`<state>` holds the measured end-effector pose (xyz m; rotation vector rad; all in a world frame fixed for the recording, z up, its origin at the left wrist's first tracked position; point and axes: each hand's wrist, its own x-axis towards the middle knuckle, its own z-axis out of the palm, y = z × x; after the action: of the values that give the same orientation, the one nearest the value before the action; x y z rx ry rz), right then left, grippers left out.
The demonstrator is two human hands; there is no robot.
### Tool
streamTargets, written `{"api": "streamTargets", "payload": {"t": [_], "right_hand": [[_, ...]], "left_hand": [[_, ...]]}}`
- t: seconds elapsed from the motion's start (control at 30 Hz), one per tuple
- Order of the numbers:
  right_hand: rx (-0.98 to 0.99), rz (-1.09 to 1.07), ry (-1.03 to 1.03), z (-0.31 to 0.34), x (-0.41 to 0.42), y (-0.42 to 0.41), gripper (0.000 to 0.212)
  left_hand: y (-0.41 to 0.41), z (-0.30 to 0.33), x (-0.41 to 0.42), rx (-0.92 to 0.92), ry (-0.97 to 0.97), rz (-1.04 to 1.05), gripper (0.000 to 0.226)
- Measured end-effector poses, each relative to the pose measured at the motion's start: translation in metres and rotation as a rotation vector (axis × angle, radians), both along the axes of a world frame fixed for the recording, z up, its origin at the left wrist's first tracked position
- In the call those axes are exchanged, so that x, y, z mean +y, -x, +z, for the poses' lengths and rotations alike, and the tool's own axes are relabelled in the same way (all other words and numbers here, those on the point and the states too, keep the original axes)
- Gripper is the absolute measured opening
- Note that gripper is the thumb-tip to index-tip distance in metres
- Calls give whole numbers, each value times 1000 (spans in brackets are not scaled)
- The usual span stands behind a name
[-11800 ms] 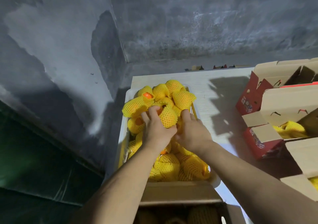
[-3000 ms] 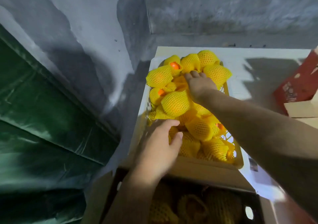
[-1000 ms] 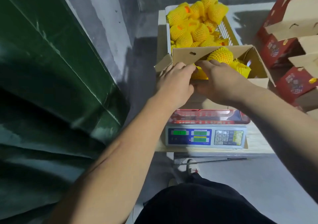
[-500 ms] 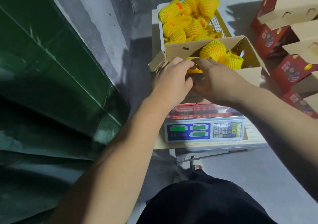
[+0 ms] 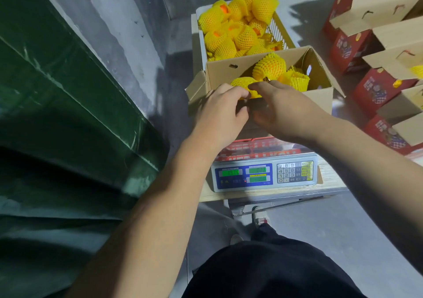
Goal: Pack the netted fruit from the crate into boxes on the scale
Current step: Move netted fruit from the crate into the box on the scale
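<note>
Head camera view, looking down over both forearms. On the left, the left hand reaches to the near rim of an open brown cardboard box, its fingers curled over the edge and touching a fruit wrapped in yellow foam netting that lies just inside the near left corner. Just to the right, the right hand hovers at the same rim, fingers loosely curved, fingertips at that same fruit; whether either hand actually grips it cannot be told. The netted fruit lies directly ahead of both hands, about equally near each, between their fingertips. Two more netted fruits sit farther back and to the right in the box. The box stands on a grey electronic scale with green displays, which rests on a pale wooden surface. Beyond the box, a yellow plastic crate is heaped with netted fruit, well ahead of both hands. Red and brown boxes stand at far right.
</note>
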<state>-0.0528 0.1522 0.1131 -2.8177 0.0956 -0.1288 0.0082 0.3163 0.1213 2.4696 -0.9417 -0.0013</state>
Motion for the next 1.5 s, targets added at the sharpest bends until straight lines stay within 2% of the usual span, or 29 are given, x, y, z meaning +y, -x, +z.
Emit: {"api": "streamTargets", "payload": {"t": [0.4, 0.53, 0.6, 0.7, 0.77, 0.87, 0.93, 0.97, 1.07, 1.2, 1.3, 1.37, 1.43, 1.5], "right_hand": [[26, -114, 28, 2, 4, -30, 61], [241, -57, 2, 18, 6, -76, 73], [393, -106, 4, 26, 6, -95, 77], [526, -146, 144, 28, 15, -102, 53], [422, -133, 267, 27, 19, -103, 47], [211, -176, 154, 27, 20, -109, 59], [294, -145, 187, 26, 20, -113, 68], [364, -139, 200, 24, 19, -114, 65], [500, -120, 184, 17, 17, -116, 44], [320, -175, 293, 20, 11, -111, 62], [181, -235, 66, 22, 4, -106, 80], [169, -218, -84, 24, -2, -105, 89], [225, -166, -102, 24, -2, -104, 90], [203, -122, -71, 20, -2, -103, 82]], "left_hand": [[-9, -7, 8, 48, -27, 54, 29], [-11, -8, 7, 48, -35, 102, 31], [-13, -7, 10, 66, -20, 112, 31], [-15, -8, 12, 86, -30, 93, 28], [-14, -8, 14, 97, -17, 84, 27], [-18, -7, 18, 161, 75, 90, 24], [-20, -7, 17, 166, 46, 70, 20], [-20, -7, 15, 159, 26, 62, 19], [-17, -9, 11, 133, 0, 72, 22], [-17, -13, 15, 150, 46, 71, 23], [-19, -14, 16, 169, 91, 66, 24], [-19, -15, 15, 154, 89, 62, 24], [-17, -17, 13, 143, 80, 66, 25], [-16, -18, 13, 138, 72, 71, 25]]}}
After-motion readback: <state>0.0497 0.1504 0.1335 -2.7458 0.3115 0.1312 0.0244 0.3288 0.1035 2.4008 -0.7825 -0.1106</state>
